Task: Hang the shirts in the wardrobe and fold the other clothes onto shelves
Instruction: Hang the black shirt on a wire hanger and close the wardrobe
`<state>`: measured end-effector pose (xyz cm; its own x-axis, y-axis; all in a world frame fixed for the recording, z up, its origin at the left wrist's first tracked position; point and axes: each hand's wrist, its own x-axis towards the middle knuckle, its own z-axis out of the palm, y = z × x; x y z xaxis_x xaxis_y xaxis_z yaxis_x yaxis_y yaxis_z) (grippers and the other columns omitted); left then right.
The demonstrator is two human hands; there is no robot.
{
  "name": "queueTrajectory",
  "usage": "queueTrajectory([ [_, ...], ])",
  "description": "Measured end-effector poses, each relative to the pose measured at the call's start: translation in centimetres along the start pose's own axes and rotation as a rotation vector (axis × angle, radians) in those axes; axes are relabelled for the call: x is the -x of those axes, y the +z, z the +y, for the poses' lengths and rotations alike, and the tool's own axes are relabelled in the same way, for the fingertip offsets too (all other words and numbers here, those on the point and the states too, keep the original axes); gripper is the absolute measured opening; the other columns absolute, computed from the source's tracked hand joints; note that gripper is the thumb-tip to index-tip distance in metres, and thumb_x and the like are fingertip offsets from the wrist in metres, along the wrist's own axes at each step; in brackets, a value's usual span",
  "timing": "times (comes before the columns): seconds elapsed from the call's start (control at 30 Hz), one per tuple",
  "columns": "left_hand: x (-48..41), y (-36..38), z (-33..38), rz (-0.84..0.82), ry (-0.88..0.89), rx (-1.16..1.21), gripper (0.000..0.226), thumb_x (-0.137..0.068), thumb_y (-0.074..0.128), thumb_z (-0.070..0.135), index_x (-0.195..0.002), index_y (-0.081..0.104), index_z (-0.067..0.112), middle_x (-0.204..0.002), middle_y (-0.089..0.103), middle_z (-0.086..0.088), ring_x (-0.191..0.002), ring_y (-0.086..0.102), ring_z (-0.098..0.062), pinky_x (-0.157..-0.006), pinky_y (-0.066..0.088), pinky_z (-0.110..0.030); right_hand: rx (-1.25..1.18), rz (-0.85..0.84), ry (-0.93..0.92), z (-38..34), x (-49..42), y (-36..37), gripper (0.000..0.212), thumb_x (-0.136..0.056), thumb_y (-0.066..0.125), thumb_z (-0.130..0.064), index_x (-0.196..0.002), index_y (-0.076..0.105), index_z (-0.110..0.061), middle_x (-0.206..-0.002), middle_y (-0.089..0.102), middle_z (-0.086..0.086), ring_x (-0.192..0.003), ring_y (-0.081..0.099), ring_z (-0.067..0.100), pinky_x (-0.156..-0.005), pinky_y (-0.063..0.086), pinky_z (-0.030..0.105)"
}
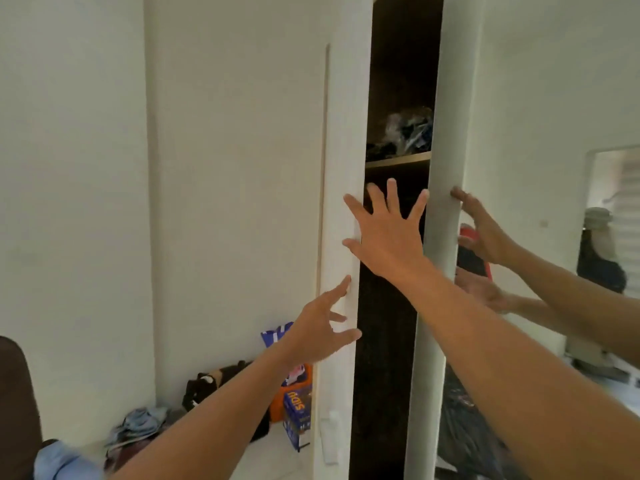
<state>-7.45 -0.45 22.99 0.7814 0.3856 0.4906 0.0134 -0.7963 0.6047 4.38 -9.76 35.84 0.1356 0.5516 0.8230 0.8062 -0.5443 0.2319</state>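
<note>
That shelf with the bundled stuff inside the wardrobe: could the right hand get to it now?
Probably yes: the right hand is spread before the gap between the doors, and the shelf sits just above, nothing blocking.

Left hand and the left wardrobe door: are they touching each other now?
Touching. In the head view the left hand lays its fingertips on the edge of the left wardrobe door, with no gap visible.

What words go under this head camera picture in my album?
Both hands open, the left hand and right hand reach for the wardrobe doors, which are slightly ajar.
</note>
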Motion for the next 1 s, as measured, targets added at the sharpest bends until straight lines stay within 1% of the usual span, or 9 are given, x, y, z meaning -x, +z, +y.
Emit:
queueTrajectory([
  [0.13, -1.8, 3.1, 2.4, -0.150, -0.047, 0.116, 0.098, -0.083, 0.076, 0.045, -0.152, 0.007, 0.055, -0.164, 0.014, 0.015, -0.138, 0.046, -0.025, -0.105, 0.049, -0.038, 0.265, -0.097, 0.034, 3.9, 0.9, -0.8, 0.109, -0.070, 0.060, -0.082, -0.157, 0.014, -0.035, -0.166, -0.004, 0.016, -0.148, -0.012, 0.049, -0.106, -0.003, 0.081],
  [0.23, -3.1, 5.4, 3.2, -0.188, -0.057, 0.188, 0.099, -0.082, 0.077, 0.045, -0.154, 0.009, 0.051, -0.165, 0.008, 0.017, -0.150, 0.022, -0.019, -0.114, 0.038, -0.044, 0.388, -0.110, 0.072, 5.9, 1.1, -0.4, 0.112, -0.069, 0.058, -0.084, -0.158, 0.011, -0.035, -0.165, -0.009, 0.018, -0.145, -0.015, 0.054, -0.101, -0.012, 0.080],
  [0.37, -4.6, 8.0, 4.1, -0.205, -0.058, 0.161, 0.089, -0.094, 0.066, 0.028, -0.156, 0.004, 0.043, -0.166, 0.000, 0.012, -0.153, 0.010, -0.018, -0.117, 0.027, -0.041, 0.485, -0.114, 0.072, 8.2, 1.3, 1.1, 0.095, -0.084, 0.049, -0.075, -0.159, 0.012, -0.030, -0.164, -0.012, 0.020, -0.147, -0.013, 0.051, -0.102, -0.027, 0.072],
  [0.5, -5.9, 9.2, 4.5, -0.231, -0.072, 0.117, 0.087, -0.097, 0.061, 0.021, -0.156, 0.001, 0.041, -0.166, -0.006, 0.011, -0.153, 0.008, -0.023, -0.120, 0.026, -0.049, 0.152, 0.111, 0.254, 9.1, 0.8, 3.0, 0.057, -0.105, 0.019, -0.047, -0.157, 0.023, -0.026, -0.165, 0.016, 0.009, -0.153, 0.005, 0.031, -0.111, -0.032, 0.046],
  [0.6, -6.5, 9.6, 4.8, -0.251, -0.083, 0.102, 0.092, -0.095, 0.063, 0.018, -0.156, -0.002, 0.043, -0.166, -0.009, 0.011, -0.153, 0.006, -0.025, -0.119, 0.027, -0.048, 0.140, 0.268, 0.267, 9.1, 0.5, 3.2, 0.053, -0.107, 0.023, -0.041, -0.155, 0.033, -0.022, -0.162, 0.026, 0.010, -0.150, -0.018, 0.022, -0.114, -0.028, 0.044],
  [0.67, -6.4, 9.6, 5.1, -0.269, -0.090, 0.089, 0.093, -0.095, 0.061, 0.019, -0.156, -0.005, 0.042, -0.166, -0.012, 0.010, -0.154, 0.001, -0.024, -0.120, 0.022, -0.050, 0.291, 0.100, 0.170, 8.9, 0.9, 2.2, 0.057, -0.105, 0.031, -0.044, -0.156, 0.026, -0.019, -0.165, 0.012, 0.015, -0.144, -0.033, 0.028, -0.107, -0.035, 0.052],
  [0.77, -6.2, 9.1, 5.4, -0.264, -0.087, 0.070, 0.092, -0.095, 0.063, 0.022, -0.157, -0.002, 0.038, -0.167, -0.006, 0.009, -0.154, 0.003, -0.024, -0.121, 0.020, -0.053, 0.499, -0.148, 0.056, 8.4, 1.5, 1.3, 0.074, -0.097, 0.047, -0.055, -0.158, 0.021, -0.021, -0.165, -0.013, 0.017, -0.146, -0.021, 0.048, -0.097, -0.031, 0.071],
  [0.87, -5.3, 7.9, 5.7, -0.228, -0.067, -0.003, 0.095, -0.090, 0.070, 0.028, -0.158, 0.003, 0.035, -0.167, 0.001, 0.007, -0.153, 0.013, -0.025, -0.119, 0.028, -0.051, 0.399, -0.165, 0.079, 8.0, 2.1, 0.3, 0.069, -0.094, 0.049, -0.060, -0.152, 0.035, -0.025, -0.166, 0.003, 0.013, -0.150, -0.012, 0.044, -0.103, -0.030, 0.067],
  [1.0, -3.4, 6.6, 6.1, -0.247, -0.045, -0.117, 0.098, -0.086, 0.074, 0.039, -0.158, 0.007, 0.033, -0.167, 0.001, 0.005, -0.151, 0.020, -0.028, -0.117, 0.033, -0.051, 0.073, -0.165, 0.106, 7.5, 5.4, -2.8, 0.056, -0.098, 0.048, -0.050, -0.147, 0.043, -0.025, -0.159, 0.031, 0.007, -0.152, 0.010, 0.030, -0.120, -0.009, 0.056],
])
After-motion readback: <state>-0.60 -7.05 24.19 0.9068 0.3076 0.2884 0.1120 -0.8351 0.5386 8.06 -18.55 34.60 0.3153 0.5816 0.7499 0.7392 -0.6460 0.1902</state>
